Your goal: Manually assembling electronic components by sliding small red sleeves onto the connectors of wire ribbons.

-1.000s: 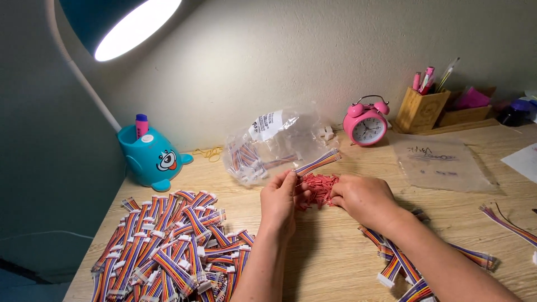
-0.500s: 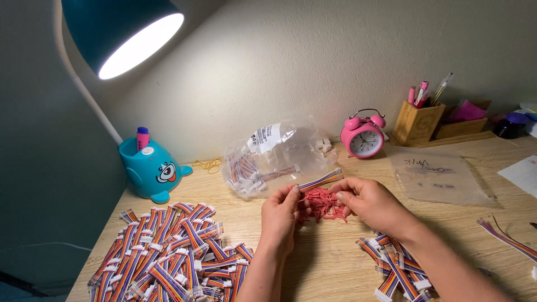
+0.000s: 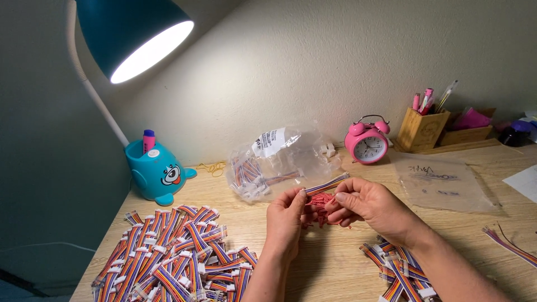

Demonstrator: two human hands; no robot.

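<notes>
My left hand point(image 3: 286, 219) and my right hand point(image 3: 366, 205) meet over the middle of the wooden desk point(image 3: 330, 263). Between their fingertips they hold a short multicoloured ribbon cable point(image 3: 327, 184) with white connectors, raised and slanting up to the right. Just under the fingers lies a small heap of red rubber bands point(image 3: 321, 202); my right hand's lower fingers touch it. A big pile of the same ribbon cables point(image 3: 173, 257) covers the desk at the lower left. A smaller pile of cables point(image 3: 397, 268) lies beneath my right forearm.
A crumpled clear plastic bag point(image 3: 279, 162) with cables sits behind the hands. A teal lamp point(image 3: 134, 39) shines from the upper left above a teal cartoon holder point(image 3: 155, 172). A pink alarm clock point(image 3: 366, 142), wooden pen holder point(image 3: 429, 126) and flat clear bag point(image 3: 442, 182) stand right.
The view has tilted up and the hands have lifted slightly off the red bands, now holding the ribbon cable clear above them.
</notes>
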